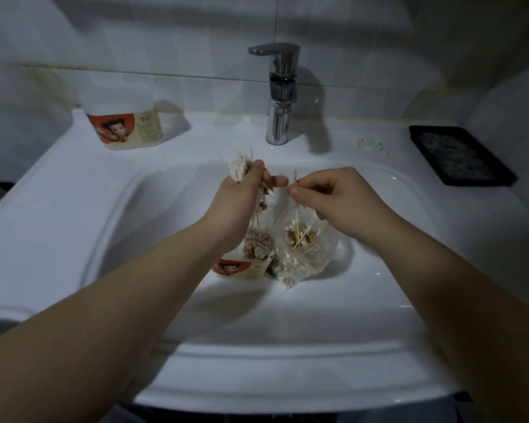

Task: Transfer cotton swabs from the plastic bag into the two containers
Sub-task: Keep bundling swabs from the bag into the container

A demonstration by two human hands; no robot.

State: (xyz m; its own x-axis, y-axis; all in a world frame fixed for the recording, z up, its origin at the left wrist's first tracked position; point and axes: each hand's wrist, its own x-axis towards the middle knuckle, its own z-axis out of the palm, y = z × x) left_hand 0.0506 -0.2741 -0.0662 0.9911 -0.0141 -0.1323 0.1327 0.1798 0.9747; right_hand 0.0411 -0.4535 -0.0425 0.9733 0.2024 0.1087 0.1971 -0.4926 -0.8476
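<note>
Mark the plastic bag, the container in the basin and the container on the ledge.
plastic bag (318, 257), head view, clear side wall.
container in the basin (235, 268), head view, printed label.
container on the ledge (116, 129), head view, printed label.

chrome faucet (280, 96): rear rim, centre | black tray (461, 154): right rim | white sink (58, 184)

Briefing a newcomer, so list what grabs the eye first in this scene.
The two hands meet over the sink basin: the left hand grips a bundle of cotton swabs while the right hand pinches a loose swab beside it. Below them, in the basin, a plastic bag of swabs lies beside a labelled container already holding swabs.
</note>
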